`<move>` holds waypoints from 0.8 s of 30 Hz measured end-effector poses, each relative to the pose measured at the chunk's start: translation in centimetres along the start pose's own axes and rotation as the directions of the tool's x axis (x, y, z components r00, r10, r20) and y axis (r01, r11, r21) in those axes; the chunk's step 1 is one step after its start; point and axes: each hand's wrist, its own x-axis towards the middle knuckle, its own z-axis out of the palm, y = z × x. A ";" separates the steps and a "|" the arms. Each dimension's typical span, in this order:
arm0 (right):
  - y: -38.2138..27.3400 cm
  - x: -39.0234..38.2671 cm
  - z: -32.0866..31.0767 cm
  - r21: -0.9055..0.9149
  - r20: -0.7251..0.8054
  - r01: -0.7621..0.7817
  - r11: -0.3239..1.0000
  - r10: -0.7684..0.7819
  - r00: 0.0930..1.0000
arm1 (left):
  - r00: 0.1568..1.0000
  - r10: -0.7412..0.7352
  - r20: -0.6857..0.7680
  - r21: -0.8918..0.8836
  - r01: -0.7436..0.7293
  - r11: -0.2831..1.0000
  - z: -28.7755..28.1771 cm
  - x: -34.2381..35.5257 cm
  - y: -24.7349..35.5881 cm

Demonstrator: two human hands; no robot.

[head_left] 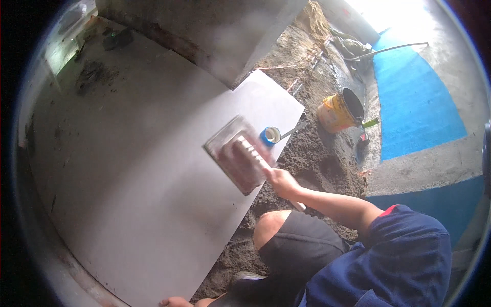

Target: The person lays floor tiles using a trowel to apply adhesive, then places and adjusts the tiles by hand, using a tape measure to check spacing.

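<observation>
My right hand is closed around the long pale handle of a square, flat-faced tool, which has a brownish face and is blurred. The tool is over a large grey-white slab; whether it touches the slab cannot be told. Close beside it on the slab is a small blue round thing with a pale centre. A thin grey strip runs from it past the slab's edge. Cut off by the lower rim, my left hand rests at the slab's near edge, fingers stretched out.
Loose dark sand borders the slab on the right. A yellow bucket leans there, before a grey wall with blue patches. A grey block-like wall juts over the slab's far side. Dark dirt lies far left.
</observation>
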 end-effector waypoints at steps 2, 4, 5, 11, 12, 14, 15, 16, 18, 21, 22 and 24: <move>-1.0 2.9 1.4 -0.062 0.108 -0.044 0.997 0.051 0.993 | 1.000 0.010 0.022 0.012 -0.011 1.000 -0.4 0.3 0.6; -6.1 4.2 -0.6 0.165 0.300 -0.250 0.954 0.193 0.934 | 0.999 0.015 0.034 0.037 -0.016 0.999 -1.0 0.8 0.9; -6.8 4.7 -1.4 0.298 0.373 -0.315 0.901 0.194 0.908 | 0.999 0.021 0.046 0.052 -0.024 0.998 -1.5 0.9 1.6; 0.4 1.4 0.4 -0.030 -0.011 -0.095 0.995 0.095 0.995 | 0.855 0.158 0.494 0.227 -0.302 0.926 -6.2 1.8 8.0; 0.0 2.5 1.2 -0.058 0.066 -0.120 0.991 0.124 0.990 | 0.809 0.177 0.561 0.239 -0.363 0.901 -6.2 2.1 9.3; -4.7 5.5 0.8 -0.070 0.209 -0.206 0.976 0.216 0.954 | 0.814 0.502 0.292 0.015 -0.528 0.849 -2.7 1.8 11.1; -7.6 5.8 -0.1 -0.066 0.291 -0.283 0.957 0.290 0.912 | 0.767 0.641 0.031 -0.063 -0.639 0.767 0.3 2.2 11.9; -7.5 5.4 -1.2 -0.060 0.281 -0.225 0.972 0.233 0.931 | 0.716 0.698 0.034 -0.155 -0.686 0.711 -0.4 2.1 14.0; -7.4 3.9 -2.4 -0.015 0.195 -0.128 0.992 0.129 0.972 | 0.668 0.744 -0.008 -0.216 -0.728 0.651 -2.0 2.7 17.2; -4.1 2.2 -0.4 0.085 -0.019 -0.045 0.995 0.046 0.999 | 0.502 0.864 -0.037 -0.326 -0.823 0.464 -2.6 2.5 20.3; -2.6 4.5 0.8 0.015 -0.020 -0.040 0.999 0.041 0.999 | 0.422 0.906 -0.047 -0.392 -0.842 0.371 -3.2 2.4 22.1; -7.7 8.6 0.1 0.001 0.250 -0.372 0.928 0.360 0.899 | 0.374 0.927 -0.018 -0.459 -0.827 0.325 -2.8 3.8 23.3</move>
